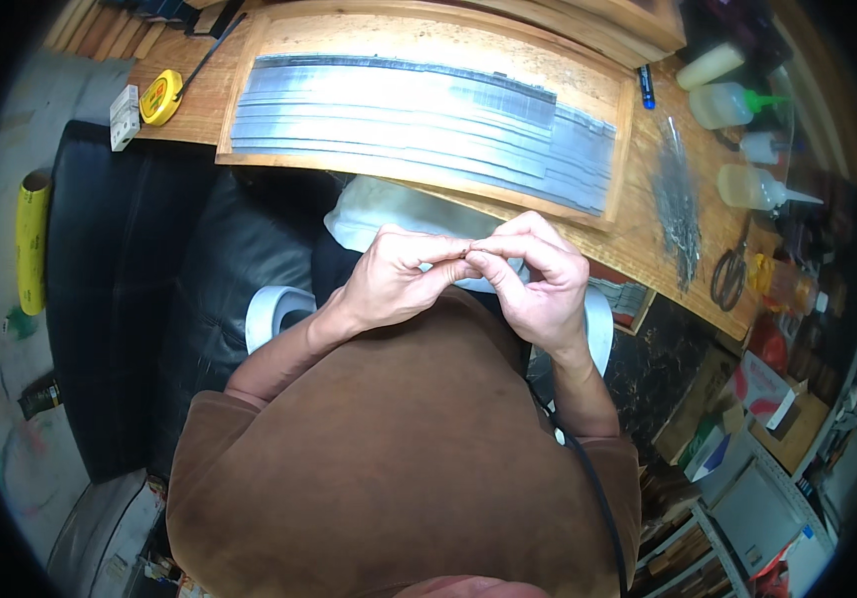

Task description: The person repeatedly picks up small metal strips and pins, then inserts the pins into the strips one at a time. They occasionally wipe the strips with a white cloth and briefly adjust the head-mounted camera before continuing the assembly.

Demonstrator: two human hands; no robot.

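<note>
My left hand (394, 279) and my right hand (540, 274) meet in front of my chest, thumb and fingertips of each pressed together. Something very small and dark shows where the fingertips touch; it is too small to name. Just beyond the hands is the near edge of a shallow wooden tray (620, 169). Thin grey strips or sheets (389, 112) lie in it in overlapping layers, shiny under bright light. On the bench right of the tray is a loose heap of thin dark wire-like pieces (678, 204).
A yellow tape measure (160, 97) and a small white block (125, 118) sit at the bench's left end. Scissors (729, 277), a blue marker (647, 88) and several squeeze bottles (722, 105) are at the right. A black padded seat (130, 289) stands left of me.
</note>
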